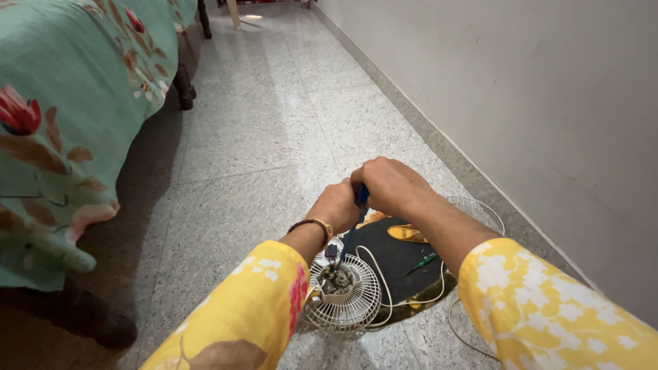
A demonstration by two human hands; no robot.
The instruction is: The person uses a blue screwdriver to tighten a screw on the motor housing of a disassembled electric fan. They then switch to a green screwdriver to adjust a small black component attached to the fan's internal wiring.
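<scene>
The right hand (391, 186) is closed in a fist around the blue handle of a screwdriver (351, 229), knuckles up and wrist bent downward, so that the tool stands nearly upright with a slight tilt toward the person. Its shaft runs down to the motor hub (338, 279) at the centre of a small white fan grille (343, 294), where the tip meets the metal parts (the exact contact point is too small to make out). The left hand (336, 204) sits just beside the right, touching it, fingers curled down on the far side of the handle; whether it grips the tool or only steadies it I cannot tell. A beaded bracelet (314, 225) circles the left wrist. Both forearms come in from the bottom edge in yellow floral sleeves (548, 312), converging over the fan.

The grille rests on the speckled stone floor (260, 137), partly over a dark mat (394, 257). On the mat lie a green-handled screwdriver (421, 263) and a yellow piece (406, 233), with a white cord (384, 288) looping across it. A second wire grille (480, 209) lies behind the right forearm, near the white wall (548, 103). At left stands a bed with a green floral cover (62, 123).
</scene>
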